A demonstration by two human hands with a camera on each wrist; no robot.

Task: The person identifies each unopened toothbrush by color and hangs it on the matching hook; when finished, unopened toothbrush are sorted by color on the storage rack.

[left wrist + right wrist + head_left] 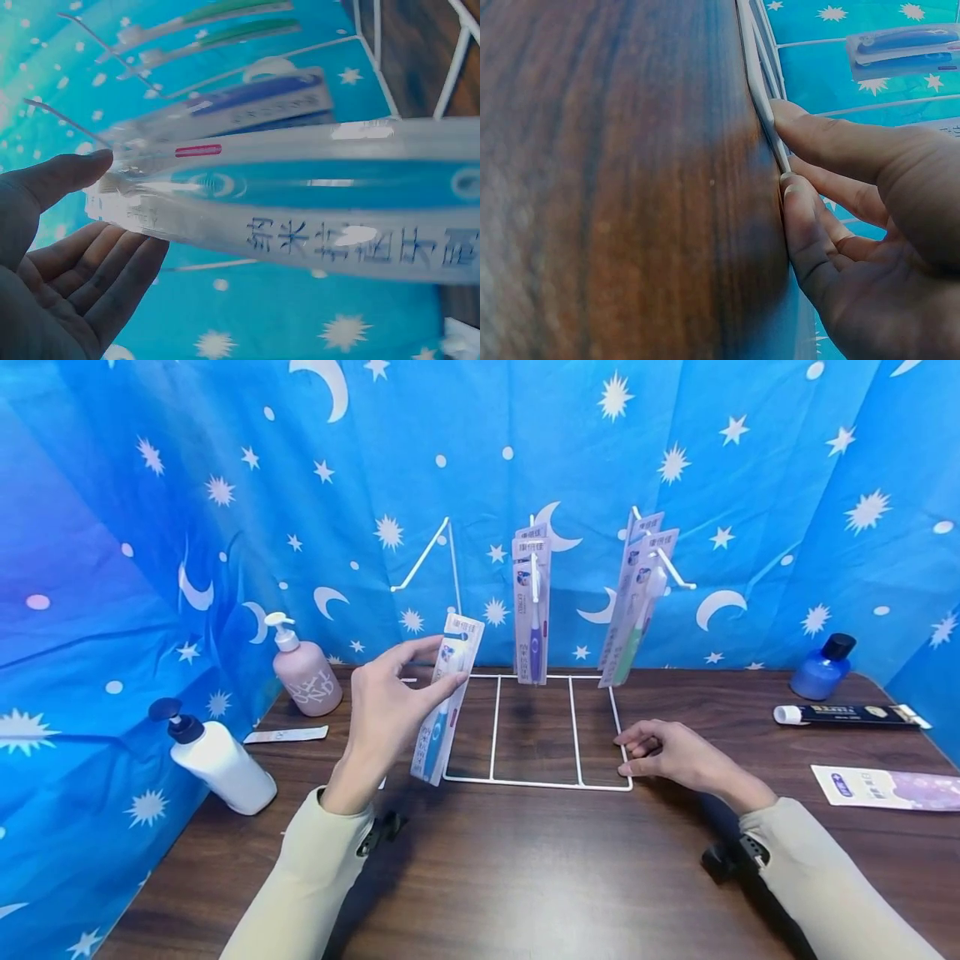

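Note:
A blue toothbrush in a clear blister pack (433,747) is pinched near its upper end by my left hand (386,697). The pack hangs tilted in front of the left part of a white wire rack (555,786), below its left hook (422,553). In the left wrist view, thumb and fingers hold the head end of the pack. My right hand (671,756) grips the right front corner of the rack's base between thumb and fingers; the right wrist view shows the wire (759,94) at the fingertips. Packs with a purple toothbrush (535,643) and a green toothbrush (632,643) hang on the other hooks.
At the left stand a pink pump bottle (307,681) and a white pump bottle (225,768), with a small white packet (287,735) nearby. A blue bottle (819,672), a black tube (847,716) and a pink-white tube (892,787) are at right. A starry blue curtain (465,435) closes the back.

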